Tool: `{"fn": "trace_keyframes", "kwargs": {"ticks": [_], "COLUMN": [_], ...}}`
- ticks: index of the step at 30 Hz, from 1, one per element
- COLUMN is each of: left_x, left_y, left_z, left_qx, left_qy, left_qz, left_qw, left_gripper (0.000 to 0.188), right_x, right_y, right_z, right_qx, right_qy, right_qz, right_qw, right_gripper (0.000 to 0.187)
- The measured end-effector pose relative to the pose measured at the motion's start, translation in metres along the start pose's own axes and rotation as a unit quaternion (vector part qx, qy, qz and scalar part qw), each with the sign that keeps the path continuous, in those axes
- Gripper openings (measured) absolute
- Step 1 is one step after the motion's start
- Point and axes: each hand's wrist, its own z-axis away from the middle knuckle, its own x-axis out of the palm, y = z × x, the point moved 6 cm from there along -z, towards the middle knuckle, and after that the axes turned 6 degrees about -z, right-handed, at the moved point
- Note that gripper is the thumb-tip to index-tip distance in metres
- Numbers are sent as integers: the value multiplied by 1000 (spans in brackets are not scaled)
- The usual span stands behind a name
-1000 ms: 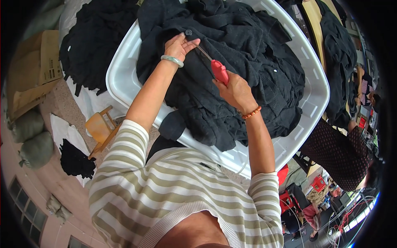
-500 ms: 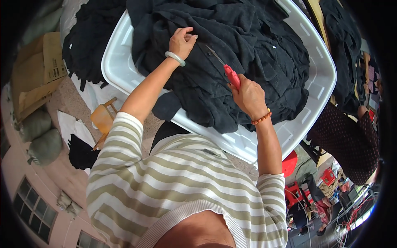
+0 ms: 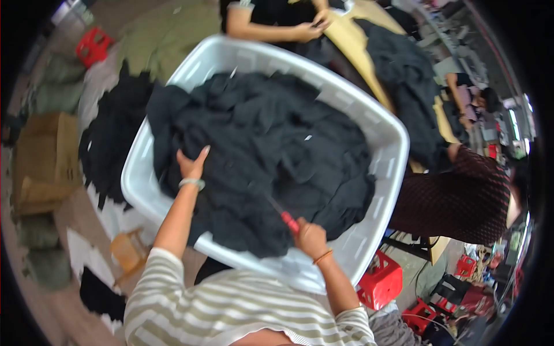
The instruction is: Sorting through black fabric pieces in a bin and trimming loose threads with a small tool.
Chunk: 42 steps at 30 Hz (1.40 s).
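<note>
A pile of black cloth garments (image 3: pixel 248 138) fills a large white plastic tub (image 3: pixel 392 150) in front of me. My left hand (image 3: pixel 192 167), with a pale bangle at its wrist, is on the cloth near the tub's left side. Its thumb and forefinger are spread apart; the other fingers are not clear. My right hand (image 3: pixel 311 237) is closed round red-handled snips (image 3: pixel 290 222) over the near part of the pile. The thin metal blades point away to the upper left and look blurred.
Beyond the tub a person's hands (image 3: pixel 314 27) meet beside a wooden table (image 3: pixel 346 43). Another person in dark patterned clothing (image 3: pixel 456 193) is close on the right. Red stools (image 3: pixel 382 279), a cardboard box (image 3: pixel 43 158), a small wooden chair (image 3: pixel 128 254) and more black cloth (image 3: pixel 115 135) stand around.
My view has shifted, bringing the whole tub and the person beyond it into sight. My left hand has moved left across the cloth and opened wider. The snips remain in my right hand.
</note>
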Motion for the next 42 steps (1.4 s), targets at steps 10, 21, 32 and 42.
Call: {"fn": "trace_keyframes", "kwargs": {"ticks": [10,21,32,42], "left_x": [-13,7,47,-49], "left_y": [128,80,46,209], "left_z": [94,182,78,176], "left_qx": [202,439,239,180], "left_qy": [-312,-270,-212,-473], "left_qz": [169,-392,-293,192], "left_qw": [913,762,901,841], "left_gripper": [31,27,78,30], "right_x": [-26,-12,-7,-22], "right_y": [15,36,28,68], "right_z": [7,-6,-13,22], "right_qx": [29,133,74,132], "right_qy": [73,-31,1,28], "right_qz": [-50,-65,-59,-99], "right_qw": [996,988,995,986], "right_gripper": [14,21,19,23]}}
